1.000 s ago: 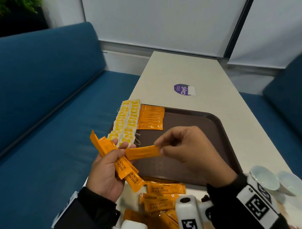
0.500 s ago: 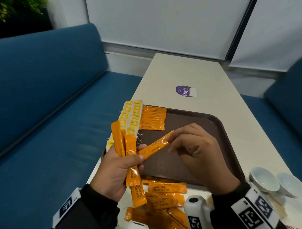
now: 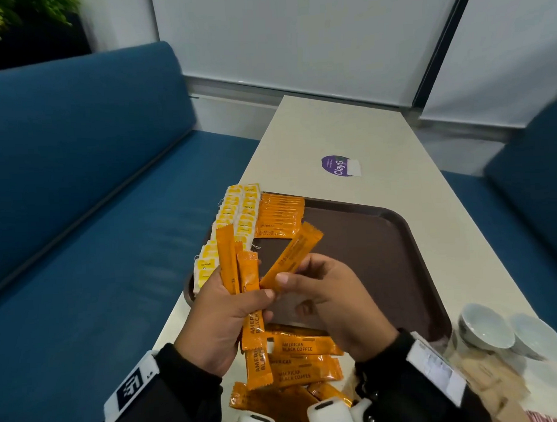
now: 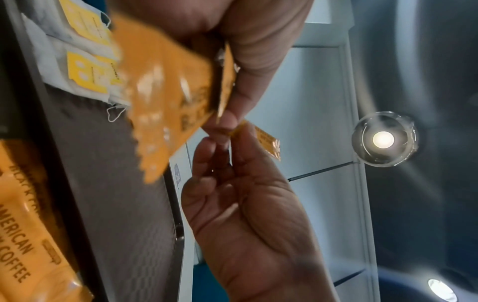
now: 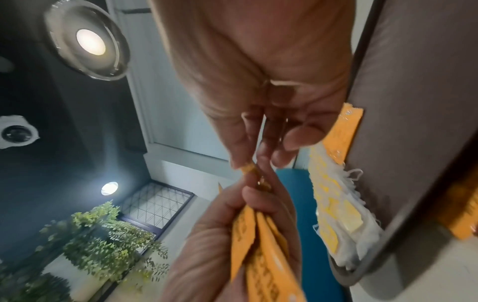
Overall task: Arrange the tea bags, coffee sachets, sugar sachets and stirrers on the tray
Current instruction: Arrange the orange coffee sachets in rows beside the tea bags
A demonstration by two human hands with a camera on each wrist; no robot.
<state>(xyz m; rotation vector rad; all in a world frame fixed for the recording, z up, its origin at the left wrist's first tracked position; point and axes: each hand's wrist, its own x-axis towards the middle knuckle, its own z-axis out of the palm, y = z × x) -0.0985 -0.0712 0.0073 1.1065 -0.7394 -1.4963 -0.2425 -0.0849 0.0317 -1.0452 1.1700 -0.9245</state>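
From the head view, a bunch of sachets is gripped upright in the left hand above the tray. One sachet is pinched at its lower end by the right hand, tilted, beside the bunch. Tea bags and a sachet row lie along the tray's far left. Loose sachets lie on the table.

From the left wrist, the bunch is seen clamped under the thumb.

From the right wrist, the single sachet's end is held between thumb and fingertips, touching the left hand.
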